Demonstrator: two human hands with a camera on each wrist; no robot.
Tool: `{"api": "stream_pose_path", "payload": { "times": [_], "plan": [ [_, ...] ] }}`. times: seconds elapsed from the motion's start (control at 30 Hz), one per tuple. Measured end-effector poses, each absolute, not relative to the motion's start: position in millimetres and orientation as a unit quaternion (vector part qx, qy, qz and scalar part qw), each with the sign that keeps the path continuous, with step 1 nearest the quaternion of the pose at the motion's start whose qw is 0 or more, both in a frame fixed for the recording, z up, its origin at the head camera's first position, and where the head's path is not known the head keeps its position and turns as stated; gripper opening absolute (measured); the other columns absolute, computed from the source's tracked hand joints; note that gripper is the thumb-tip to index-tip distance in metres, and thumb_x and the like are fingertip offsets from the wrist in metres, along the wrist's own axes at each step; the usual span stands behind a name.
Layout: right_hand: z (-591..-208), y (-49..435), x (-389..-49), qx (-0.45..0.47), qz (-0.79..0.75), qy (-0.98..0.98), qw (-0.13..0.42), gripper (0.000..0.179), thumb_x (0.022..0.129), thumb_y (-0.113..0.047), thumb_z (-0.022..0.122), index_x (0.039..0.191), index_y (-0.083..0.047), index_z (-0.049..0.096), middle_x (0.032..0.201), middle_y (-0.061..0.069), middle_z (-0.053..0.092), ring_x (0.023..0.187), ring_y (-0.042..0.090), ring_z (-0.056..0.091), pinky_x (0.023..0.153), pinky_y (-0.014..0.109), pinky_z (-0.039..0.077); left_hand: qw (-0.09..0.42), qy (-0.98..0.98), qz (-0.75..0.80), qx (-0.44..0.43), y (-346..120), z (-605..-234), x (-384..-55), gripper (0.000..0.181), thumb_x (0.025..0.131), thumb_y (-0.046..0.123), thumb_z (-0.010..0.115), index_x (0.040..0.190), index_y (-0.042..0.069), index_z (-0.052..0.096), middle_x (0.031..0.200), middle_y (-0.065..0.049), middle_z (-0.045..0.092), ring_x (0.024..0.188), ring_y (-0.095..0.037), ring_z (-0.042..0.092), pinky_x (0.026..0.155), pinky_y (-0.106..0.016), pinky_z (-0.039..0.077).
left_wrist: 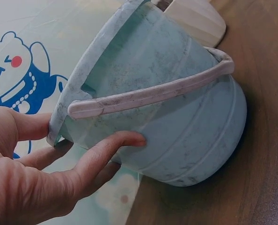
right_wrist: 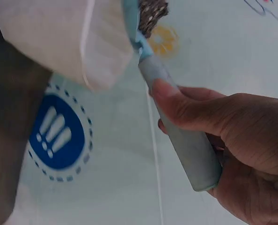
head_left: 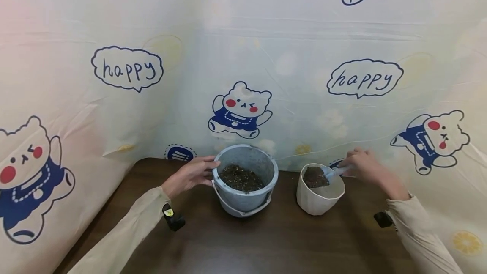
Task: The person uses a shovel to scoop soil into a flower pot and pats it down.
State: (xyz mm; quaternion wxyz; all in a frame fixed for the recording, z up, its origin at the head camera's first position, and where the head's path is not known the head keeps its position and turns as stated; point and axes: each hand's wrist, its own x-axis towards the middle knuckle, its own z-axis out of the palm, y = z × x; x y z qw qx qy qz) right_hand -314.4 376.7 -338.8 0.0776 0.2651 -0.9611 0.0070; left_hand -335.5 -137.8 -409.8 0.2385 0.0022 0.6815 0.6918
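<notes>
A light blue bucket [head_left: 245, 202] with a pale handle hanging down its front stands on the table and holds dark soil [head_left: 242, 179]. My left hand [head_left: 195, 172] holds it at the left: the thumb lies at the rim and the fingers touch the outer wall [left_wrist: 176, 140]. To the right stands a white faceted pot [head_left: 317, 202]. My right hand [head_left: 363, 166] grips the grey handle of a small blue trowel [right_wrist: 183, 136], its blade over the pot's mouth with dark soil [head_left: 315, 176] on it. How much soil lies inside the pot is hard to see.
A dark brown wooden table [head_left: 236, 248] carries both containers. Close behind them hangs a pale cloth [head_left: 296, 109] printed with bears and words, which also runs along the left side.
</notes>
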Motion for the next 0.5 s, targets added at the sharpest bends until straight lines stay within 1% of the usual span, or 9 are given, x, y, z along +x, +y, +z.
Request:
{"api": "stream_pose_path", "payload": {
  "times": [0.13, 0.3, 0.37, 0.5],
  "plan": [
    [-347, 362, -317, 0.275, -0.004, -0.957, 0.092, 0.016, 0.081, -0.008, 0.087, 0.097, -0.009, 0.083, 0.082, 0.000, 0.061, 0.082, 0.024, 0.046, 0.071, 0.043, 0.031, 0.243, 0.681, 0.691, 0.009, -137, -409, -336, 0.059, 0.111, 0.018, 0.052, 0.164, 0.004, 0.030, 0.155, -0.030, 0.044, 0.129, -0.036, 0.059, 0.087, -0.043, 0.063],
    [-349, 343, -318, 0.285, -0.021, -0.952, 0.110, 0.016, 0.081, -0.008, 0.087, 0.094, -0.015, 0.083, 0.082, -0.002, 0.058, 0.085, 0.026, 0.049, 0.072, 0.044, 0.032, 0.245, 0.679, 0.691, 0.012, -138, -410, -337, 0.060, 0.111, 0.018, 0.052, 0.165, 0.004, 0.029, 0.155, -0.030, 0.044, 0.128, -0.036, 0.060, 0.086, -0.043, 0.063],
    [-351, 335, -318, 0.291, -0.028, -0.948, 0.123, 0.016, 0.081, -0.006, 0.086, 0.093, -0.016, 0.082, 0.082, -0.002, 0.057, 0.087, 0.027, 0.050, 0.074, 0.045, 0.033, 0.244, 0.677, 0.694, 0.010, -139, -410, -337, 0.060, 0.111, 0.018, 0.053, 0.165, 0.004, 0.029, 0.155, -0.030, 0.044, 0.128, -0.035, 0.060, 0.087, -0.043, 0.063],
    [-354, 324, -318, 0.297, -0.057, -0.939, 0.164, 0.018, 0.079, -0.004, 0.088, 0.093, -0.014, 0.082, 0.083, 0.002, 0.057, 0.086, 0.027, 0.047, 0.077, 0.049, 0.036, 0.244, 0.675, 0.696, 0.006, -140, -411, -337, 0.060, 0.111, 0.018, 0.052, 0.165, 0.004, 0.028, 0.157, -0.030, 0.041, 0.129, -0.036, 0.058, 0.090, -0.047, 0.062]
  ]
}}
